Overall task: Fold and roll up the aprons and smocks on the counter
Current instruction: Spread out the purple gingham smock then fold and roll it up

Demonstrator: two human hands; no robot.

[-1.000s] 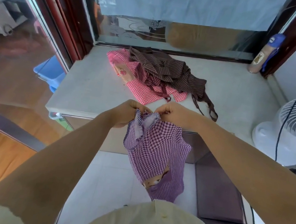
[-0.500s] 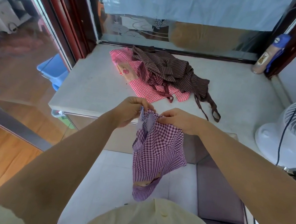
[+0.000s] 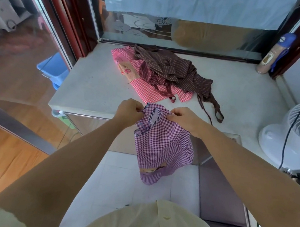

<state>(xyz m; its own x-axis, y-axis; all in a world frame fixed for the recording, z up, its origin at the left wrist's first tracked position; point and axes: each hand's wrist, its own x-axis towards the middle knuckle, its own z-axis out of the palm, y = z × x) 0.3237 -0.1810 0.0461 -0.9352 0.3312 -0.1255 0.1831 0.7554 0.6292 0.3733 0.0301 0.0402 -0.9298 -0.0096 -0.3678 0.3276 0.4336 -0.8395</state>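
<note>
Here the left hand (image 3: 129, 110) and right hand (image 3: 182, 117) each pinch the top edge of a purple gingham cloth smock (image 3: 162, 145), hanging over the pale stone tabletop's (image 3: 91, 90) front edge.

On the pale stone counter (image 3: 95, 87), by the middle of its back edge, lies the pink checked cloth apron (image 3: 148, 91) — the brown striped cloth apron (image 3: 172, 70) sits heaped on top, toward the right. A tall blue-capped bottle (image 3: 269, 58) stands in the back right corner. At the near edge, the left hand (image 3: 128, 110) and right hand (image 3: 184, 117) hold the purple checked cloth smock (image 3: 162, 145) — it hangs down in front.
</note>
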